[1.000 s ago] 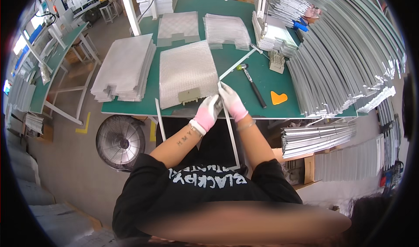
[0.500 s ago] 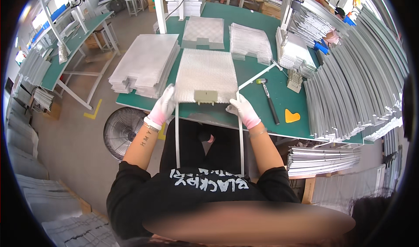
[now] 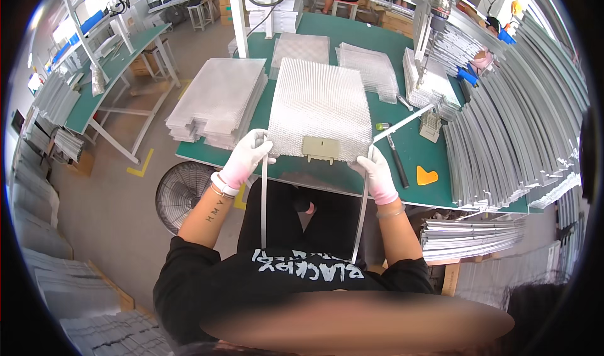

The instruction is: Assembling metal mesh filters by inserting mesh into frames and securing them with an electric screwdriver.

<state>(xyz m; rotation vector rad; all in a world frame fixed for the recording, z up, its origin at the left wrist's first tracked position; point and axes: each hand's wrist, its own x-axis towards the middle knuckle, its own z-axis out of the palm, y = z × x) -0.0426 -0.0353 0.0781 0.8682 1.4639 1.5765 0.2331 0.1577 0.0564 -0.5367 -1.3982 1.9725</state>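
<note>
A silvery mesh panel (image 3: 319,101) is held up over the near edge of the table, with a beige plastic piece (image 3: 321,147) at its near edge. My left hand (image 3: 247,158), in a white glove with a pink cuff, pinches the panel's near left corner and a thin metal strip (image 3: 264,205) there. Gloved the same way, my right hand (image 3: 377,176) is closed at the near right corner, around another strip (image 3: 360,220). Both strips run back toward my body. From the right corner a further metal bar (image 3: 402,123) slants away over the table.
On the green table (image 3: 302,178) lie mesh stacks (image 3: 217,95), a hammer (image 3: 396,158), a yellow heart-like piece (image 3: 427,175) and a beige plastic part (image 3: 430,128). Many metal strips (image 3: 503,123) stand at right. A round fan (image 3: 184,195) is on the floor at left.
Both hands have lifted the mesh panel and carried it a little to the right, the strips and slanting bar moving along. The whole view has also shifted slightly.
</note>
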